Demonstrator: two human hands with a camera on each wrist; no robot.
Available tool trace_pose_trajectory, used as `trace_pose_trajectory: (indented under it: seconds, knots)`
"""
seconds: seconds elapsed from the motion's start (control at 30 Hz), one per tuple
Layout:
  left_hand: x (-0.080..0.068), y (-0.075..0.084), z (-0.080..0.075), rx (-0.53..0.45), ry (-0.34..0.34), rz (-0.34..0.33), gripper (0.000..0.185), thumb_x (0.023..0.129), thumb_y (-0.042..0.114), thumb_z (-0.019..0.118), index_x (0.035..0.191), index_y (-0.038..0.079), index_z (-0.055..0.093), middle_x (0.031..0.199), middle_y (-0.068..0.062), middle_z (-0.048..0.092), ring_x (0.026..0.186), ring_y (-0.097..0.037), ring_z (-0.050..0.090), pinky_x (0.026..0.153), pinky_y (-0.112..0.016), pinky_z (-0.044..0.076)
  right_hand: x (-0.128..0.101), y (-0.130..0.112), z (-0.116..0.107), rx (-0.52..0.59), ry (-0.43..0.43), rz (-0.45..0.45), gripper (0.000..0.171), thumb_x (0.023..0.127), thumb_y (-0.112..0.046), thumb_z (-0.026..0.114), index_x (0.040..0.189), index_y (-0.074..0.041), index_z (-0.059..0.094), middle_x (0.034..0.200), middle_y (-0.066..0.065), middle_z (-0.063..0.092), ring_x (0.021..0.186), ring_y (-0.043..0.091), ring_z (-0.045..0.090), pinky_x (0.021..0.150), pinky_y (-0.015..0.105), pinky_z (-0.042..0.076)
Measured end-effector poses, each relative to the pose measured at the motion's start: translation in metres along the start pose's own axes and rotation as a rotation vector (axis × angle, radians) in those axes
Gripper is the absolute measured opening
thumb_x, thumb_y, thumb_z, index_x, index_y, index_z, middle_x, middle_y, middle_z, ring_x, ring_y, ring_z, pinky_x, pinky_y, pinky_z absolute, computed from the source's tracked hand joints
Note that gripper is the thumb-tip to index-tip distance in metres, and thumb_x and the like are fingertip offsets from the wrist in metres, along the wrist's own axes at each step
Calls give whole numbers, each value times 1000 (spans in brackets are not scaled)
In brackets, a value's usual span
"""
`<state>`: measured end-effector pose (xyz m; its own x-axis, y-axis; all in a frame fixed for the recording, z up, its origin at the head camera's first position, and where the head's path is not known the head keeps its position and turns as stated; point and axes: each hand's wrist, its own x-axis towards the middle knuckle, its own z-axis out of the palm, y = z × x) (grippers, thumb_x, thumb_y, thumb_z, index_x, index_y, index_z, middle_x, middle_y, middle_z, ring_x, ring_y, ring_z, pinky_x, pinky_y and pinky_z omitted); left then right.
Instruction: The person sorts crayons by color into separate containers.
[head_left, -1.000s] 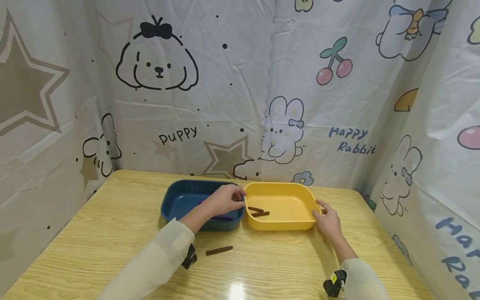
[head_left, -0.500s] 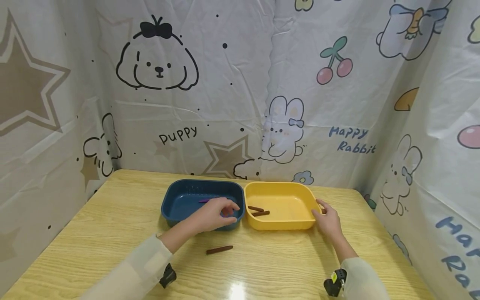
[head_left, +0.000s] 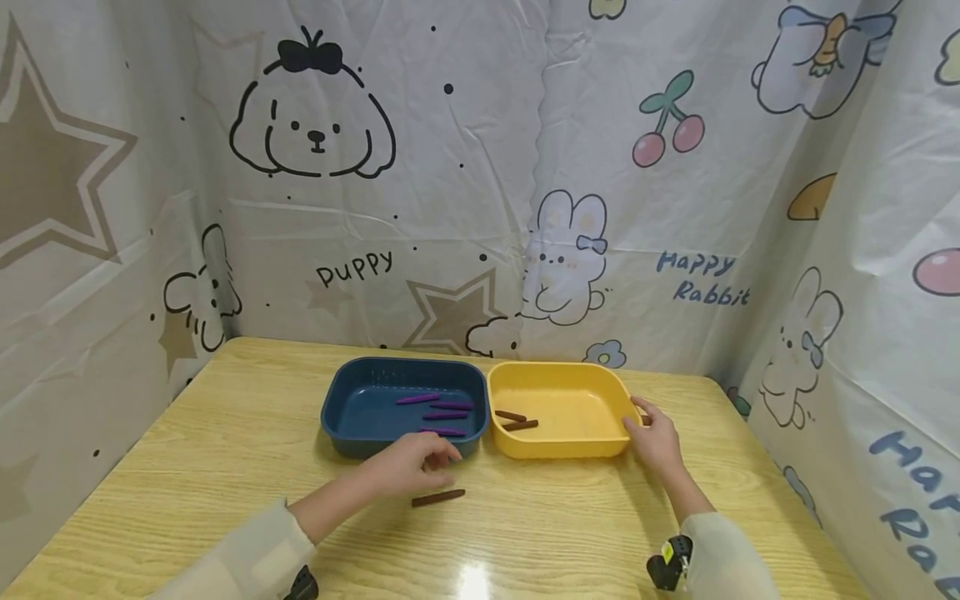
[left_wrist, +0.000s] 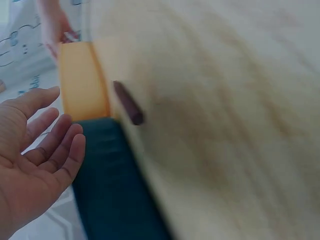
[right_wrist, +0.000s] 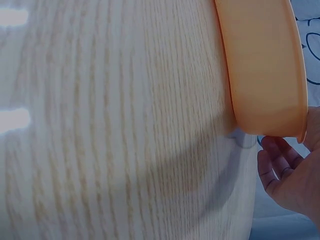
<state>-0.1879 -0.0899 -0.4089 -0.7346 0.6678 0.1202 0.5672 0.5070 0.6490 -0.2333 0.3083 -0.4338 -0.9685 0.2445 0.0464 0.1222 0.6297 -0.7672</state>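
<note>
A brown stick (head_left: 438, 498) lies on the wooden table in front of the blue tray (head_left: 335, 414). My left hand (head_left: 438, 465) hovers just behind and above it, fingers relaxed and holding nothing. The left wrist view shows that palm (left_wrist: 60, 125) spread, with the brown stick (left_wrist: 127, 102) beyond it. Three purple sticks (head_left: 444, 407) lie in the blue tray. Two brown sticks (head_left: 517, 421) lie in the yellow tray (head_left: 600, 392). My right hand (head_left: 639, 421) rests against the yellow tray's right side. In the right wrist view its fingers (right_wrist: 274, 159) sit beside the yellow tray (right_wrist: 265, 65).
The two trays stand side by side, touching, toward the table's back (head_left: 247, 467). A cartoon-printed sheet (head_left: 450, 167) walls in the back and both sides. Bare wood lies to the left, right and front of the trays.
My left hand has drawn back from over the trays' shared edge toward me and now hovers by the brown stick on the table, uncovering the purple sticks. The right hand has stayed put.
</note>
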Motion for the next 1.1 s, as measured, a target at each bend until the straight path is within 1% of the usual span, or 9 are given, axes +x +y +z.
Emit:
trace_pose_trajectory:
  seconds: [0.13,0.23,0.37,0.47,0.63,0.83,1.0,1.1]
  knots:
    - [-4,-9,8,23,-33,-39,27,84,16,68,106,1,66,94,-10,65,83,-19,60,72,-24,52,0,-1,-1,2,0,1,50,93,-17,54,140,-3,41,119,31,56,97,30,59,61,16,47]
    - [-6,-14,14,52,-45,-62,26,82,16,70,104,2,66,88,-6,63,78,-14,57,68,-22,49,-1,0,-1,3,-1,-2,50,93,-16,54,140,-2,40,119,31,55,99,32,58,61,15,46]
    - [-8,-19,23,118,-58,-72,18,80,15,72,95,5,68,81,0,59,72,-8,50,64,-20,44,-1,0,-1,-3,2,-5,50,93,-16,54,140,-2,41,119,31,55,102,33,57,62,15,46]
    - [-10,-20,27,160,-50,-67,14,78,14,73,88,7,68,77,1,56,69,-7,46,62,-21,42,-1,0,-1,-8,3,-4,50,93,-16,54,139,-2,41,118,31,55,102,33,56,62,15,46]
    - [-10,-16,28,188,-33,-63,7,78,9,72,82,7,68,74,1,55,67,-6,44,61,-21,41,-1,1,-1,-6,3,-6,50,93,-16,54,139,-2,41,118,31,55,101,33,58,62,16,46]
    - [-7,-11,27,213,-38,-61,3,79,7,70,82,7,69,74,2,55,67,-5,44,61,-20,41,0,1,0,-4,11,-9,50,92,-16,54,138,-2,42,116,31,56,98,32,58,61,16,46]
    - [5,-2,22,207,-36,-55,4,81,9,69,85,8,70,76,1,57,69,-9,51,62,-19,44,1,2,0,-3,19,-13,50,92,-16,55,138,-2,43,115,31,57,99,33,58,62,16,45]
    - [14,9,16,186,-45,-64,5,82,10,68,87,9,70,78,2,58,71,-9,52,62,-19,45,1,2,0,-4,20,-10,50,92,-16,55,138,-2,43,116,31,57,100,33,58,63,15,45]
